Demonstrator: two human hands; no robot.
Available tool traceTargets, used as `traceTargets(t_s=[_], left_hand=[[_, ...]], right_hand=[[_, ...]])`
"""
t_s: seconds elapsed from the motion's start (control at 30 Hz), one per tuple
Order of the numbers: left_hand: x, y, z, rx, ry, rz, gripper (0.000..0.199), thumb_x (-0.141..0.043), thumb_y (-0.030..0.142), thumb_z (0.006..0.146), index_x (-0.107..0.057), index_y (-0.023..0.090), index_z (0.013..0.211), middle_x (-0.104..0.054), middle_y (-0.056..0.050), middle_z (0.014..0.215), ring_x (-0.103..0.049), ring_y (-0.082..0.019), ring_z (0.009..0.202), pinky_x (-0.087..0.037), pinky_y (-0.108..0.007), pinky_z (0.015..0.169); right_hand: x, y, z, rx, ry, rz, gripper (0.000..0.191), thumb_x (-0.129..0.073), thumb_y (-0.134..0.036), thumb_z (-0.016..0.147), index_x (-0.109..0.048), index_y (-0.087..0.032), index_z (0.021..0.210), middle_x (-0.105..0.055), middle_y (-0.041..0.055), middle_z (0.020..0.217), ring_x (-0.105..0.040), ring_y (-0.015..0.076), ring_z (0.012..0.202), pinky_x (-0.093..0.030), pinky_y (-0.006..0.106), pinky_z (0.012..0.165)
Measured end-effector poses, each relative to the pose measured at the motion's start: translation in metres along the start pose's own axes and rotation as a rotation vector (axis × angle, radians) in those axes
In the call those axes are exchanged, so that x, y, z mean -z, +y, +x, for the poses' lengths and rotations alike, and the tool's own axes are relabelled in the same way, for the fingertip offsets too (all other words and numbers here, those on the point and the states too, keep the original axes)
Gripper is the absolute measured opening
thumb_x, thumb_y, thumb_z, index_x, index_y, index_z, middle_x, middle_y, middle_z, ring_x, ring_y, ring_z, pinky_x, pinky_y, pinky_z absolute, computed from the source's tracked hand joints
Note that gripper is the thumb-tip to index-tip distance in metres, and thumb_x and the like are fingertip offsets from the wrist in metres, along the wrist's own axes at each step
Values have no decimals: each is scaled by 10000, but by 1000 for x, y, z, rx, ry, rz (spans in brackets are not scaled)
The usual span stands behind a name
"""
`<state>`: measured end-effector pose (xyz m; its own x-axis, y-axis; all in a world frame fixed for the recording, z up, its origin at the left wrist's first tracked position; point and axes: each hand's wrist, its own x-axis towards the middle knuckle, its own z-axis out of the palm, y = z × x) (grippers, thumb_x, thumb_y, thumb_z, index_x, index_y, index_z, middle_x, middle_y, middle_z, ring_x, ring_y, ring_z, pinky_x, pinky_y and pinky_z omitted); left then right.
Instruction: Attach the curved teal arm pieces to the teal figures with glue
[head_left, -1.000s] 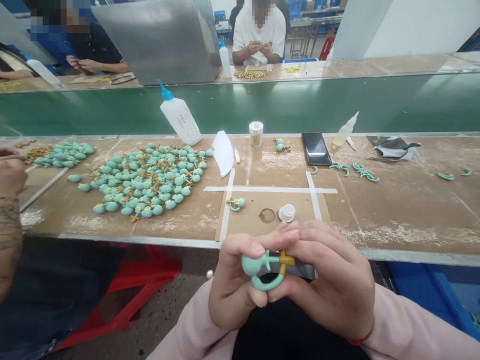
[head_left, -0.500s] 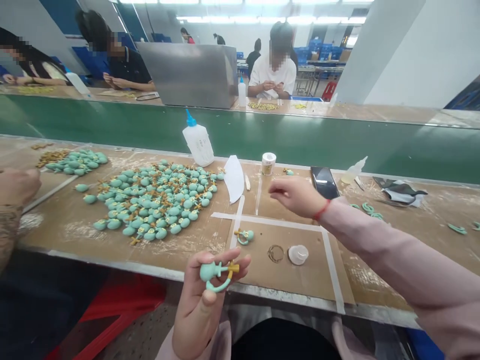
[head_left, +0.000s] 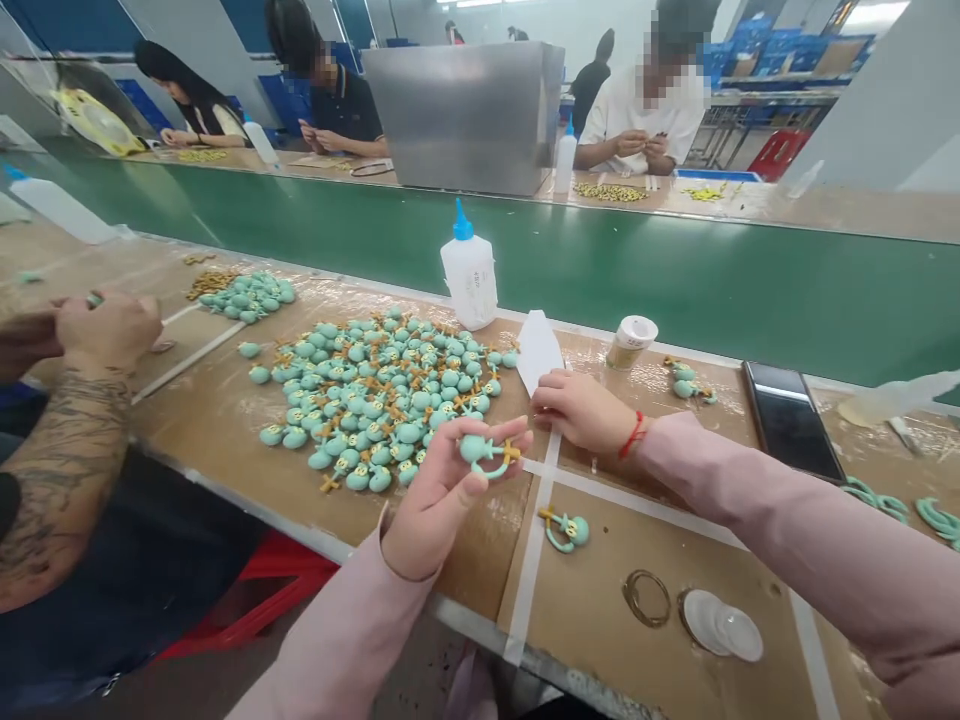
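Observation:
My left hand point(head_left: 439, 497) holds a mint-green pacifier-shaped piece point(head_left: 484, 453) with a gold cross-shaped part between its fingertips, above the table's cardboard top point(head_left: 480, 545). My right hand point(head_left: 577, 412) rests empty on the cardboard, its fingers lightly curled, and lies next to a white paper scrap point(head_left: 540, 350). A matching pacifier piece point(head_left: 566, 531) lies on the cardboard below it. Left of my left hand spreads a large pile of mint-green rounded pieces point(head_left: 375, 400) mixed with gold parts.
A co-worker's tattooed arm and hand point(head_left: 105, 335) work at the left. On the table stand a blue-tipped glue bottle point(head_left: 469, 275), a small cup point(head_left: 630, 342), and a phone point(head_left: 791, 420). White tape point(head_left: 531, 560) marks the cardboard. A wire ring point(head_left: 646, 598) and clear discs point(head_left: 720, 623) lie nearby.
My hands came apart after holding the piece together. My right hand reached out, then returned near the paper scrap without the piece. My left hand moved forward over the table, and the view turned.

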<state>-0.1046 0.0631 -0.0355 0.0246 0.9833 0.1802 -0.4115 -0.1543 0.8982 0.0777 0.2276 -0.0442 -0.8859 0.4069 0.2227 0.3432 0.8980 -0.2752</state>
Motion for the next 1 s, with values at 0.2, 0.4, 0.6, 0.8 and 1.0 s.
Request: traceTargets(t_s=[0.2, 0.4, 0.6, 0.8, 1.0], left_hand=[[13, -2, 39, -51, -48, 177, 266, -601, 227, 915, -563, 244, 1177, -623, -140, 1350, -600, -302, 1225, -449, -510, 1032], [8, -18, 55, -212, -121, 417, 379, -590, 136, 894, -546, 239, 1256, -593, -134, 1367, -524, -295, 1305, -431, -474, 1063], [6, -25, 56, -341, -171, 624, 528, -608, 47, 839, -517, 273, 1308, -574, -108, 1409, -529, -271, 1305, -437, -442, 1067], [1, -26, 55, -397, -158, 780, 556, -602, 20, 836, -506, 274, 1321, -565, -114, 1424, -536, -293, 1308, -468, -470, 1054], [0, -28, 54, -484, -162, 841, 501, -559, 54, 885, -457, 241, 1338, -546, -143, 1433, -528, -270, 1320, -531, -451, 1015]], right_hand=[[31, -6, -20, 25, 155, 280, 128, -525, -146, 908, -623, -186, 836, -580, -1, 698, -490, 132, 647, -373, 249, 632], [37, -22, -18, 17, 220, 445, 101, -556, -127, 896, -601, -181, 823, -611, 10, 753, -531, 136, 728, -426, 252, 698], [35, -26, -15, -70, 211, 488, 124, -549, -93, 861, -574, -183, 779, -679, 35, 836, -583, 147, 755, -444, 272, 710], [32, -30, -14, -135, 200, 502, 161, -561, -41, 817, -560, -173, 724, -693, 18, 822, -573, 123, 708, -414, 243, 667], [33, -36, -12, -158, 214, 430, 167, -556, -56, 816, -529, -176, 703, -683, 23, 787, -562, 137, 708, -404, 250, 662]])
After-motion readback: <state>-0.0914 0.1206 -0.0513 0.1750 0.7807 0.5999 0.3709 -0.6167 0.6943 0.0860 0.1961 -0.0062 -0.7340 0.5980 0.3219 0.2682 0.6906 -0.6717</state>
